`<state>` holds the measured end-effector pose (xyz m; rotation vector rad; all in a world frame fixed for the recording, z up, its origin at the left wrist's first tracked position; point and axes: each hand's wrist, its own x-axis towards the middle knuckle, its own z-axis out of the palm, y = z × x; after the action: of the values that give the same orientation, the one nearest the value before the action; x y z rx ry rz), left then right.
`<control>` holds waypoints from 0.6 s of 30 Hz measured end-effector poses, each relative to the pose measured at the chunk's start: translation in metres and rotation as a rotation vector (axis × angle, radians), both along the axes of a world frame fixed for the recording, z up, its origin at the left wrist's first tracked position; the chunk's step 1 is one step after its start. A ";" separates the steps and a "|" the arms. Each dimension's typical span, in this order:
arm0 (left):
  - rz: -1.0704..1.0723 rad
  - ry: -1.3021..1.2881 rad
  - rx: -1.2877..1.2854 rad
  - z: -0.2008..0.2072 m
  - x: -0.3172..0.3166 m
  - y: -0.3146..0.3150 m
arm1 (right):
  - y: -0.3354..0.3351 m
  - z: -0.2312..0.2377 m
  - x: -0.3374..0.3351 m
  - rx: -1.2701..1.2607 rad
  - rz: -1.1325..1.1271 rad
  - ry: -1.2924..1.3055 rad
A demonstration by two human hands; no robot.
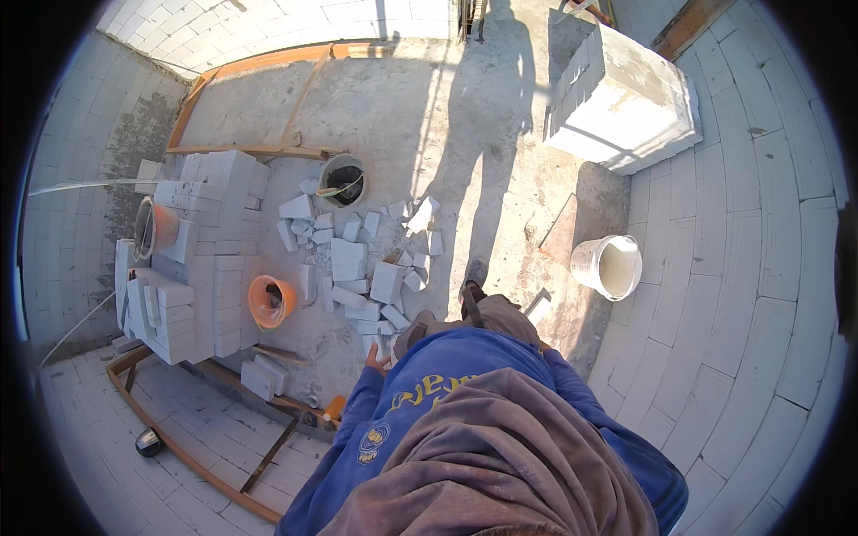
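Observation:
My left hand [376, 359] hangs low beside my blue sweatshirt [456, 357], its fingers partly showing and apart, with nothing visible in them. It is nearest the near end of a heap of broken white blocks [349, 259] on the floor; I cannot tell whether it touches one. My right arm [576, 384] runs down along my other side in its blue sleeve, and the hand is hidden behind my body. One dark shoe [476, 271] shows ahead of me.
An orange bucket [271, 301] and a dark-filled bucket [342, 181] stand beside the rubble. Stacked white blocks [214, 223] rise at left, with another bucket [155, 228] on them. A white bucket [608, 268] and a large block stack [626, 98] stand near the right wall.

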<state>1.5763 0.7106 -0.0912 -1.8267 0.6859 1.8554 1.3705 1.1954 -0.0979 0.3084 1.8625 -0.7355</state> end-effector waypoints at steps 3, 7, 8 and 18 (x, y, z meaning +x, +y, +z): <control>-0.146 0.088 -0.048 0.018 -0.089 -0.011 | 0.017 0.003 -0.023 -0.043 -0.101 0.036; -0.511 0.246 -0.188 0.032 -0.207 -0.015 | 0.021 0.014 -0.047 0.144 -0.488 0.068; -0.614 0.262 -0.196 0.031 -0.226 -0.011 | 0.029 -0.006 -0.044 0.094 -0.604 0.050; -1.429 0.253 -0.454 -0.077 -0.243 -0.012 | 0.029 -0.023 -0.092 0.090 -0.394 0.081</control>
<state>1.3337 0.6987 -0.1679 -0.7164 1.9244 0.9160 1.2782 1.2245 -0.1210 0.7274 1.9368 -0.9411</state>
